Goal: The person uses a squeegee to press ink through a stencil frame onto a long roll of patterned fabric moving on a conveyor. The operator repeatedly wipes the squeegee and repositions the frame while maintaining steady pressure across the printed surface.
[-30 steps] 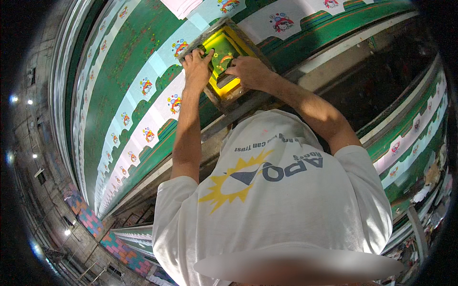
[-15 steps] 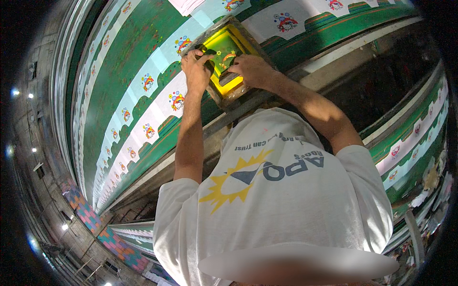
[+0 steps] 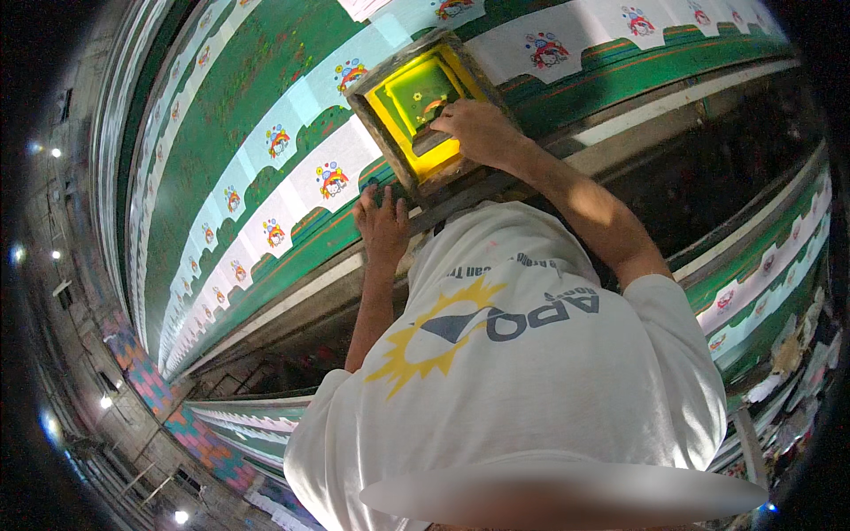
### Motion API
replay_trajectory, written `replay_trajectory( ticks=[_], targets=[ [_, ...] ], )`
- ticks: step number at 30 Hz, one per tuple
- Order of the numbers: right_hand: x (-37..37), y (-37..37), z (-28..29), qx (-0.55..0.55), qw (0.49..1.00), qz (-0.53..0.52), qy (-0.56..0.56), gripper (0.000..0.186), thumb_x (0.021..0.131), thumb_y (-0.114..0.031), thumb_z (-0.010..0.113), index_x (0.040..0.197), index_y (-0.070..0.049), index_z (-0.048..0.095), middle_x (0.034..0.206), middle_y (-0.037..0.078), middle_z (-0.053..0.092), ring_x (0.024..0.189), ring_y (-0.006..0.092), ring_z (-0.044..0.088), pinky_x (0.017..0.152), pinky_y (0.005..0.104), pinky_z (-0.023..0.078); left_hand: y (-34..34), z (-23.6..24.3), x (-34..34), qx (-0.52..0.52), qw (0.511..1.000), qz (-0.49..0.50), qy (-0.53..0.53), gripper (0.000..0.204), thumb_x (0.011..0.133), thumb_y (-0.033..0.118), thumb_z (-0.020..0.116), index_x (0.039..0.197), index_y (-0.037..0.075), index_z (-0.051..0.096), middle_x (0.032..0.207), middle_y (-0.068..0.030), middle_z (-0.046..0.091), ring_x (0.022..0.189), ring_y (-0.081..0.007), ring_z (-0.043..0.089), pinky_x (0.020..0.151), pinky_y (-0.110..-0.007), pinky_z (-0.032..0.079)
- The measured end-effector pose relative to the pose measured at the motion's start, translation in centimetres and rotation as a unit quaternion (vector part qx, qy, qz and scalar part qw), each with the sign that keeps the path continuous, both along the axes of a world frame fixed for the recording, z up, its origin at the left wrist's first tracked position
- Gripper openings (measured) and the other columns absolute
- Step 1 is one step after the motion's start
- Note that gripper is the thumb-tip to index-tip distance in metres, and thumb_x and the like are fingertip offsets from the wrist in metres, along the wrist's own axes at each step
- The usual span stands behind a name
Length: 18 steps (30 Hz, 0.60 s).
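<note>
A screen-printing frame [image 3: 376, 133] with a worn, dark border and a bright yellow inside lies tilted on the green table, over the near row of white cloth pieces. My right hand [image 3: 478, 133] reaches into it, fingers closed on a dark squeegee [image 3: 428, 142], which the hand partly covers. A small coloured design shows in the mesh beside the fingers. Off the frame's near left corner, my left hand [image 3: 383, 226] rests at the table's near edge, fingers apart and nothing visible in it.
White cloth pieces [image 3: 332, 168] printed with a colourful cartoon figure run in rows along the long green table [image 3: 221, 133]. A pale rail [image 3: 620, 128] follows its near edge. Another printed table [image 3: 735, 310] stands at the right. Pale sheets [image 3: 363, 7] lie at the far edge.
My left hand has come off the frame's left side and moved down to the table's near edge. My right hand stays inside the frame with the squeegee.
</note>
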State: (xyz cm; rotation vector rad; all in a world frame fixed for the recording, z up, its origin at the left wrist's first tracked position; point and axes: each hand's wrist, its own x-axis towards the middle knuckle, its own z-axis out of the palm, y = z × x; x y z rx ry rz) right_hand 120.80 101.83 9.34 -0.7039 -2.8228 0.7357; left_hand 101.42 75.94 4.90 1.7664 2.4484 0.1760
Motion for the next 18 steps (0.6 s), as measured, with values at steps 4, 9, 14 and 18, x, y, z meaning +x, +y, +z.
replay_trajectory(
  ticks=[4,9,14,18],
  targets=[
    [-0.4,0.6,0.7,0.010,1.000,0.008,-0.008,0.036,0.093,-0.004,0.067,0.128,-0.007,0.077,0.120,0.014,0.076,0.117,0.0338,0.072,0.105,0.0466,0.057,-0.1,1.0,1.2,-0.025,1.000,-0.008,-0.011,0.042,0.105,0.033,0.068,0.131,0.001,0.075,0.147,-0.0206,0.057,0.132,-0.0413,0.051,0.114,-0.057,0.040],
    [-1.1,1.8,1.4,0.015,1.000,0.006,-0.015,0.038,0.093,-0.004,0.068,0.130,-0.011,0.077,0.123,0.011,0.076,0.120,0.0328,0.071,0.107,0.0445,0.057,3.7,0.8,-1.4,0.198,0.977,0.020,-0.076,0.023,0.096,0.023,0.081,0.104,0.002,0.078,0.117,-0.0204,0.070,0.109,-0.0415,0.063,0.099,-0.054,0.049],
    [-3.9,3.9,1.0,0.042,0.997,0.003,0.059,0.046,0.092,-0.002,0.071,0.136,-0.015,0.074,0.129,0.010,0.075,0.122,0.0323,0.071,0.108,0.0438,0.058,8.0,-0.2,-3.4,0.203,0.962,0.140,-0.121,0.038,0.090,0.026,0.091,0.109,-0.001,0.072,0.108,-0.0190,0.069,0.100,-0.0394,0.066,0.087,-0.048,0.053],
    [-6.0,5.6,-0.7,0.098,0.994,0.005,0.053,0.050,0.090,-0.004,0.077,0.138,-0.015,0.073,0.131,0.009,0.075,0.123,0.0316,0.071,0.107,0.0446,0.059,8.9,-0.2,-3.7,0.188,0.959,0.150,-0.152,0.055,0.087,0.031,0.096,0.123,-0.001,0.071,0.107,-0.0192,0.066,0.100,-0.0363,0.064,0.089,-0.048,0.054]
  ],
)
